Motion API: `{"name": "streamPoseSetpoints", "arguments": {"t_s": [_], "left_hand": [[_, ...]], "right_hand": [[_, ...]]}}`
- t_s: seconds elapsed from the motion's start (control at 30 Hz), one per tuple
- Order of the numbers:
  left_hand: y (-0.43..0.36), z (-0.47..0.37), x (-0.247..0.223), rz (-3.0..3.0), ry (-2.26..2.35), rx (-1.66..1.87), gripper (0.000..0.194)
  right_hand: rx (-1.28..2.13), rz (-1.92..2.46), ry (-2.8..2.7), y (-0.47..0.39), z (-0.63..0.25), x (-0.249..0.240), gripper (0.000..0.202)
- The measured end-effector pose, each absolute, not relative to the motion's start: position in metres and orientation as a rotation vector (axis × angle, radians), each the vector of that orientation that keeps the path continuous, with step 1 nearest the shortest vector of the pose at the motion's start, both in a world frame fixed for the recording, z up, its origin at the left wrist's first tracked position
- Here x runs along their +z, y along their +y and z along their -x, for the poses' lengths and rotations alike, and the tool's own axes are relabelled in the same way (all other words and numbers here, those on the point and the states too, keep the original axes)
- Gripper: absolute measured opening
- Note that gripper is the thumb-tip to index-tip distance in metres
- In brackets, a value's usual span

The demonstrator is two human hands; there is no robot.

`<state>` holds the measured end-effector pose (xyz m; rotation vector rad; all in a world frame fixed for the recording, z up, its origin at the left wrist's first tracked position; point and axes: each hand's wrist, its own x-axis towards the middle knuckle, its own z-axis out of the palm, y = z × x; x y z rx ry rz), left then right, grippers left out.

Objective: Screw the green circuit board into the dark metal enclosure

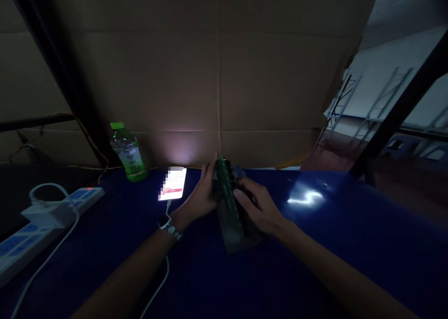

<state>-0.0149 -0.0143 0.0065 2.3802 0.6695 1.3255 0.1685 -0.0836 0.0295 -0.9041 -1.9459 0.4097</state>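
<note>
A long green strip [229,195] with a row of dark openings or slots stands over a grey flat base [241,244] on the blue table; the light is dim and its exact kind is unclear. My left hand [201,195] grips its far left side, fingers stretched up along it and thumb side hidden. On the right side, my right hand [257,204] is curled, with thumb and forefinger pinching at the dark row beside the strip. Whatever small part may lie between those fingertips cannot be made out. A watch [170,226] is on my left wrist.
A lit phone [173,183] on a white cable lies left of my left hand. Behind it stands a green-capped bottle [128,153]. At the left edge is a white power strip [84,200] with a plugged-in charger [49,214]. Cardboard [168,76] walls the back.
</note>
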Motion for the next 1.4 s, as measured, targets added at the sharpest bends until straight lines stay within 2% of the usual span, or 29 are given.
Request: {"name": "streamPoseSetpoints", "arguments": {"t_s": [0.27,0.43,0.6,0.87,0.97,1.1,1.4], "left_hand": [[-0.014,0.028,0.023,-2.47,0.751,1.346,0.102],[-0.014,0.029,0.028,-2.357,0.745,1.442,0.107],[-0.014,0.03,0.032,-2.283,0.73,1.525,0.101],[-0.016,0.029,0.032,-2.283,0.717,1.549,0.082],[-0.015,0.028,0.033,-2.316,0.746,1.564,0.072],[-0.016,0.025,0.031,-2.304,0.728,1.559,0.065],[-0.021,0.009,0.013,-2.059,0.691,1.38,0.064]], "right_hand": [[0.5,1.137,-1.904,-0.065,-0.195,0.034,0.037],[0.903,1.062,-1.848,-0.064,-0.201,0.035,0.033],[1.224,0.93,-1.7,-0.063,-0.204,0.033,0.024],[1.682,0.747,-1.321,-0.06,-0.203,0.026,0.039],[1.677,0.806,-1.322,-0.061,-0.2,0.025,0.032],[1.462,0.998,-1.425,-0.062,-0.193,0.019,0.013],[1.318,0.918,-1.55,-0.069,-0.179,0.014,0.018]]}}
